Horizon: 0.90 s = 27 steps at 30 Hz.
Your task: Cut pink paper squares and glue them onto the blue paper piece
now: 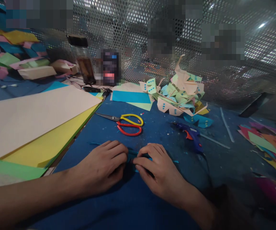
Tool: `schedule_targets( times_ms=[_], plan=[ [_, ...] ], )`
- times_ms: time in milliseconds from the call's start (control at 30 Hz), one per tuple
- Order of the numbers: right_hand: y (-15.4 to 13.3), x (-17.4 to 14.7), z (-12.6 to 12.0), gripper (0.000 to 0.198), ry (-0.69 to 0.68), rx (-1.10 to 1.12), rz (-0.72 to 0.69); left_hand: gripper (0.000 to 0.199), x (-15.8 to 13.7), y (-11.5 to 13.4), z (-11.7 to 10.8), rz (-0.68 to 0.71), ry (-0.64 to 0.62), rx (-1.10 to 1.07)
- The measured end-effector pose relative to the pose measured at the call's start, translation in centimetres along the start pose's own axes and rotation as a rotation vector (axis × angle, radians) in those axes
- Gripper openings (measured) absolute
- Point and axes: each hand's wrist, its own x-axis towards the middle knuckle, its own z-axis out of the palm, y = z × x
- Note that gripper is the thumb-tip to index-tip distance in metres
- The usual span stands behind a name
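Note:
Both hands meet at a piece of blue paper (133, 154) low over the blue table, mostly hidden under the fingers. My left hand (106, 164) has its fingers curled down on the left part of this paper. From the other side, my right hand (158, 169) pinches it between thumb and fingers. Thin blue ends stick out past each hand. Just beyond lie scissors (118, 120) with one yellow and one red handle, blades pointing left. To the right of my right hand rests a blue glue gun (191, 135) with a red trigger.
Large pink and yellow sheets (39, 119) cover the left side. A pile of folded paper shapes (181, 95) sits at the back, near a dark-lidded bottle (82, 60) and a phone (110, 67). Glue sticks (227, 124) and coloured paper scraps (267, 143) lie right. Perforated metal stands behind.

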Motion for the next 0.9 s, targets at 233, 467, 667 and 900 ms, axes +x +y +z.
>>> schedule_targets(
  times_ms=[233, 467, 667, 900],
  plan=[
    [0.01, 0.06, 0.08, 0.018, -0.034, 0.004, 0.0, 0.013, -0.08, 0.01, 0.07, -0.005, 0.016, -0.007],
    [-0.04, 0.05, 0.04, 0.016, -0.042, -0.015, 0.005, 0.011, 0.18, -0.09, 0.21, -0.013, 0.015, 0.0],
    [-0.09, 0.08, 0.13, 0.016, -0.037, -0.014, -0.003, 0.011, 0.24, -0.14, 0.11, -0.002, 0.022, 0.033],
    [-0.07, 0.11, 0.15, 0.017, -0.033, -0.017, 0.0, 0.013, 0.33, -0.03, 0.12, -0.017, 0.02, 0.03]
  ],
)
